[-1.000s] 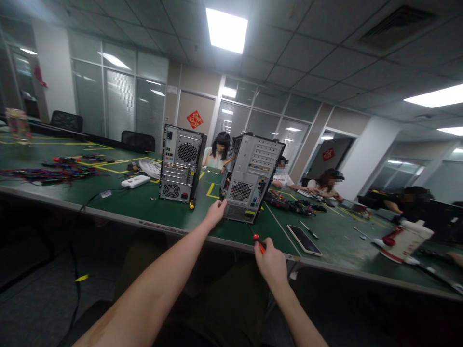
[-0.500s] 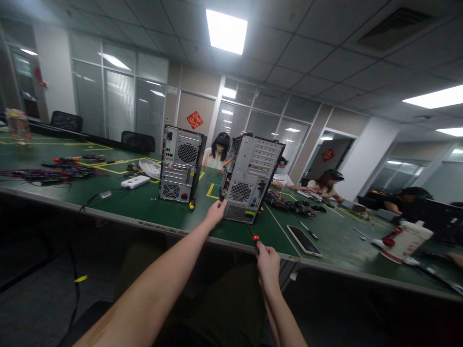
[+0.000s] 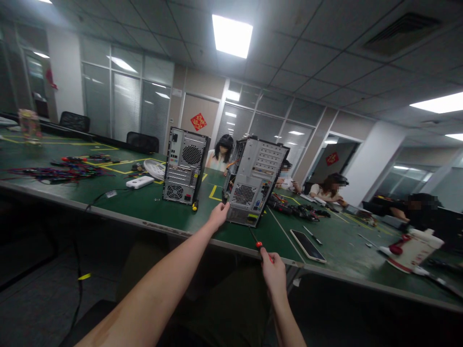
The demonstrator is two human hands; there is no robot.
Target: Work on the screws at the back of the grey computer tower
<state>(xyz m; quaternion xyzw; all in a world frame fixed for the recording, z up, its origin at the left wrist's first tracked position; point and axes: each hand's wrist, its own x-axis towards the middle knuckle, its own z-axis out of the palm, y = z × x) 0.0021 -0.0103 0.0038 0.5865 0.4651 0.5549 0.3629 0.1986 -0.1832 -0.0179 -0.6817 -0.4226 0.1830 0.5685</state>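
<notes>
A grey computer tower (image 3: 253,180) stands upright near the front edge of the green table (image 3: 144,207), its rear panel facing me. My left hand (image 3: 219,215) reaches out and grips the tower's lower left corner. My right hand (image 3: 274,271) is at the table's edge, closed around a red-handled screwdriver (image 3: 257,242) whose dark shaft points toward the tower's base. A second tower (image 3: 185,166) stands to the left, with a yellow-tipped tool (image 3: 195,206) leaning at its foot.
A phone (image 3: 307,245) lies flat right of the screwdriver. Coloured cables (image 3: 58,171), a white power strip (image 3: 140,181) and a small fan (image 3: 154,168) lie at left. A white and red jug (image 3: 410,249) sits far right. Several people sit behind the table.
My right hand has turned and drawn closer to my body while keeping the screwdriver. My left hand stays on the tower's corner. The view has shifted slightly down and left.
</notes>
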